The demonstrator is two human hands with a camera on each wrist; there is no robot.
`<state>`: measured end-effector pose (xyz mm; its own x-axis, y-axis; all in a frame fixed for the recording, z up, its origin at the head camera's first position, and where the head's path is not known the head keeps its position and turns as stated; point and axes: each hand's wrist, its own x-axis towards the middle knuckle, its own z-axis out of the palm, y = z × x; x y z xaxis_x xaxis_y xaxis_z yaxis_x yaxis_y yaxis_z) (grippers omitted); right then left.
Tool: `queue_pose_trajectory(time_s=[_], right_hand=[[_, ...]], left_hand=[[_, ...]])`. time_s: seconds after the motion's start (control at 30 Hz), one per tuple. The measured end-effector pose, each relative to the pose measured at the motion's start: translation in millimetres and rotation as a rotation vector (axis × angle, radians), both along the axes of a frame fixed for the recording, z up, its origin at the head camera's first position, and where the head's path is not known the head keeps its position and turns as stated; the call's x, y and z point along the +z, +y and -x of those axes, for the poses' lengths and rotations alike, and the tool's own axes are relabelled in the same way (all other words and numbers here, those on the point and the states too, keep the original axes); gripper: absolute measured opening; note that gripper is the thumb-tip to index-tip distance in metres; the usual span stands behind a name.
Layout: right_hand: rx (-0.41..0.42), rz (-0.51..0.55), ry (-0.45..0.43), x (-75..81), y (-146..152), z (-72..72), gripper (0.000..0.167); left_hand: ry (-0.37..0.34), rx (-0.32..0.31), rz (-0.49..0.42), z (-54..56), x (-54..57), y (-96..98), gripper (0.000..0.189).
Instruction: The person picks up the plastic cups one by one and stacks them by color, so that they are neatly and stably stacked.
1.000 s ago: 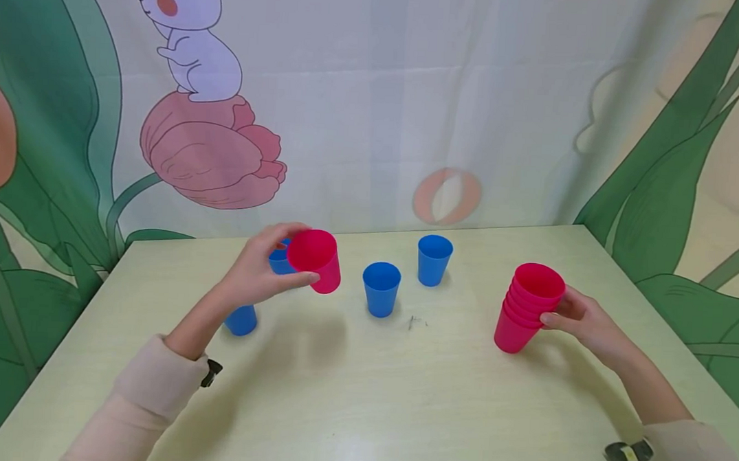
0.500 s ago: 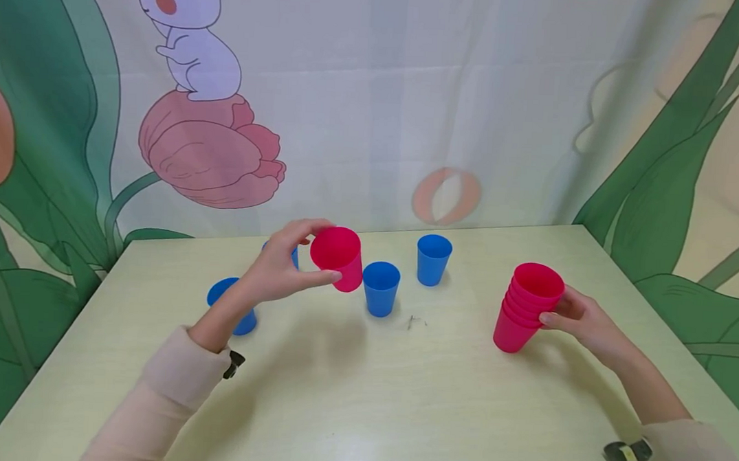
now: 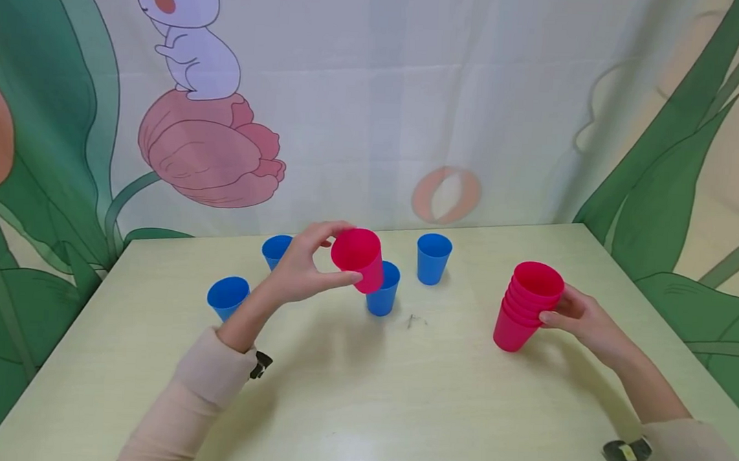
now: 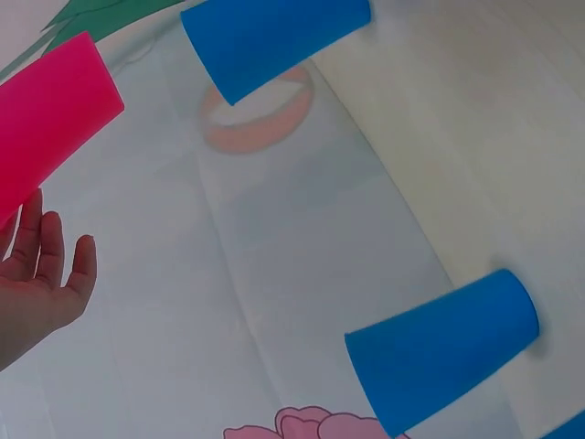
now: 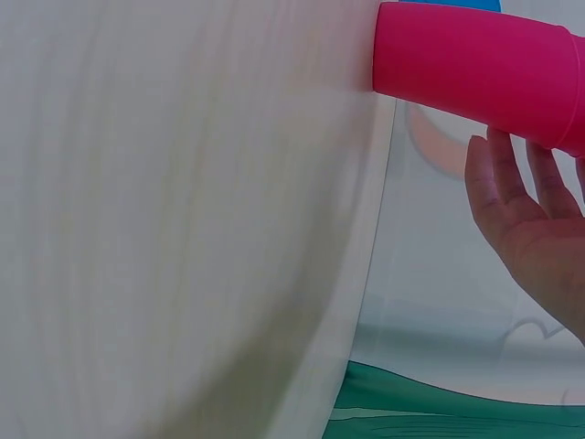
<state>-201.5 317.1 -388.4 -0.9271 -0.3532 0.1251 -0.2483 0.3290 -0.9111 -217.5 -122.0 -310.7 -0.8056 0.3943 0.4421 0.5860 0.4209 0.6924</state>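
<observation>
My left hand (image 3: 312, 269) pinches a single red cup (image 3: 362, 261) between thumb and fingers, mouth up and slightly tilted. That cup is raised over the table and overlaps a blue cup (image 3: 381, 301) behind it in the head view. On the right, my right hand (image 3: 585, 321) grips a stack of several nested red cups (image 3: 521, 309), thumb on the near side. In the right wrist view the stack (image 5: 475, 73) has its base close to the tabletop. The left wrist view shows the red cup (image 4: 50, 119) held at the fingertips.
More blue cups stand upright on the pale table (image 3: 399, 410): one at the back (image 3: 433, 259), one at the back left (image 3: 276, 250), and a blue cup (image 3: 227, 296) beside the left forearm. A printed cloth (image 3: 349, 119) hangs along the table's far edge.
My left hand has carried its red cup to the right, from over the back-left blue cup to before the middle one. The right hand and its stack have stayed in place.
</observation>
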Motion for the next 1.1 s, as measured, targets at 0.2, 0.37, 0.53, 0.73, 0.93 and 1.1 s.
queue_pose_trajectory(time_s=[0.2,0.37,0.53,0.73,0.93,1.1], right_hand=[[0.0,-0.004,0.002,-0.5,0,1.4,0.05],[0.016,0.003,0.009,0.3,-1,2.0,0.05],[0.025,0.012,0.008,1.8,-1,0.2,0.05],[0.029,0.02,0.009,1.7,-2,-1.1,0.05],[0.029,0.019,0.012,1.3,-2,-1.4,0.05],[0.028,0.012,0.009,2.5,-2,-1.0,0.05]], left_hand=[[-0.003,-0.021,-0.017,2.1,-0.7,7.8,0.066],[-0.018,-0.029,-0.032,3.0,-1.1,13.5,0.065],[-0.021,-0.053,-0.062,4.1,-2.8,21.6,0.064],[-0.035,-0.069,-0.089,3.7,-5.2,31.9,0.064],[-0.065,-0.061,-0.143,3.9,-5.4,41.4,0.064],[-0.067,-0.063,-0.161,2.9,-3.1,49.9,0.065]])
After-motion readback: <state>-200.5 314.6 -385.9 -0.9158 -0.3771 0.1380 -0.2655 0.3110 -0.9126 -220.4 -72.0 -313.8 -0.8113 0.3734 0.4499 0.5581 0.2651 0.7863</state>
